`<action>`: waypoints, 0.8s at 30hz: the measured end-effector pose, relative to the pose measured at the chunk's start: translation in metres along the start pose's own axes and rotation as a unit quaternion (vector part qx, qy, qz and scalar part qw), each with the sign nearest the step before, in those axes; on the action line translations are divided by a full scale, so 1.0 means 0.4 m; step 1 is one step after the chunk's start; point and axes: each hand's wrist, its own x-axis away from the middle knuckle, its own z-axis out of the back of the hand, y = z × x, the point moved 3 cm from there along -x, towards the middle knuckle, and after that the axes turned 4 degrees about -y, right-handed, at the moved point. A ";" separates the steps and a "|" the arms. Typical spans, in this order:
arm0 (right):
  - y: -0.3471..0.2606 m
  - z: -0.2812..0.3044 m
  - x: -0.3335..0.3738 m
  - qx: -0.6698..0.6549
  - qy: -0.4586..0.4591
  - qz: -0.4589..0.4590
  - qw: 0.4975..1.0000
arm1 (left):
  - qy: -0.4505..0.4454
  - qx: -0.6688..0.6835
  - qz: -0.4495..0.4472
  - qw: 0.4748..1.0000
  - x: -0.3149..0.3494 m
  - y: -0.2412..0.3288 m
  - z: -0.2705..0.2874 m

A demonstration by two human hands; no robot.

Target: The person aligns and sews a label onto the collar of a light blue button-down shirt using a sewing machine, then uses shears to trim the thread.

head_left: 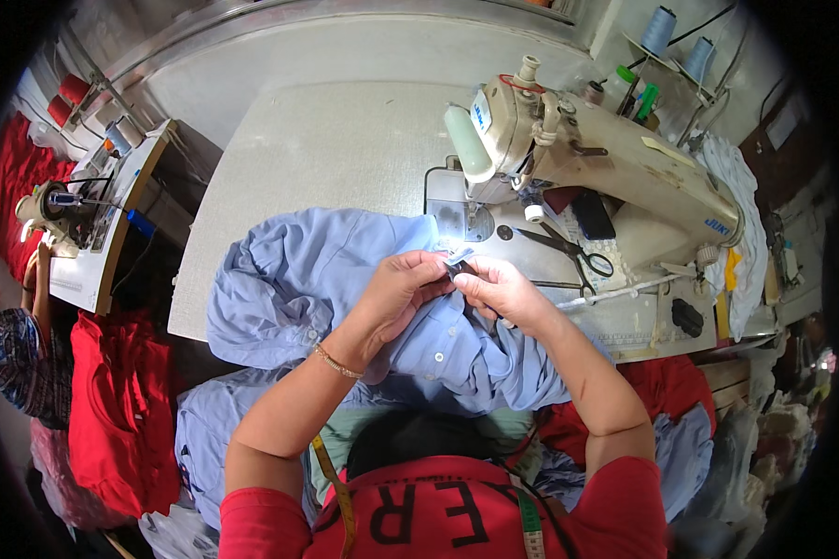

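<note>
A: Light-blue cotton button shirt (317, 279) lies bunched on the pale grey sewing table (317, 149), spilling over the near edge toward the person's lap. Overhead fisheye view.

B: Hands?

A: Both meet at the shirt's upper edge, just in front of the cream industrial sewing machine (578, 149). Left hand (396, 289) has fingers curled together, pinched on a fold of the blue fabric & a small white label (459, 255). Right hand (499, 289) is pinched too, thumb & fingertips clamped on a small dark item next to the label; can't tell what it is.

B: Touching each other?

A: Fingertips nearly meet, label between them. Thin gold bracelet (336, 362) on the left wrist.

B: What else nearby?

A: Black-handled scissors (569, 248) on the machine bed, right of the hands, apart from them. Yellow measuring tape (337, 494) hangs round the person's neck over a red top. More blue cloth lies low in the lap. Two blue thread cones (678, 42) stand behind the machine. Far left, another person's arm in a checked sleeve (9, 359) sits by a 2nd machine, w/ red cloth (116, 410) heaped beside it.
</note>
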 end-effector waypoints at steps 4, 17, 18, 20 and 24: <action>0.004 -0.005 0.000 0.011 0.008 0.004 1.000 | 0.020 0.015 -0.037 0.999 0.007 -0.010 -0.017; 0.022 0.002 -0.012 -0.058 0.020 -0.032 0.998 | 0.035 0.030 -0.040 0.998 0.009 -0.018 -0.021; 0.023 0.003 -0.012 -0.061 0.019 -0.034 0.997 | 0.035 0.030 -0.039 0.998 0.009 -0.017 -0.022; 0.025 0.006 -0.012 -0.065 0.018 -0.037 0.997 | 0.034 0.028 -0.036 0.998 0.010 -0.016 -0.025; 0.028 0.012 -0.014 -0.069 0.009 -0.053 0.996 | 0.033 0.027 -0.033 0.999 0.011 -0.014 -0.026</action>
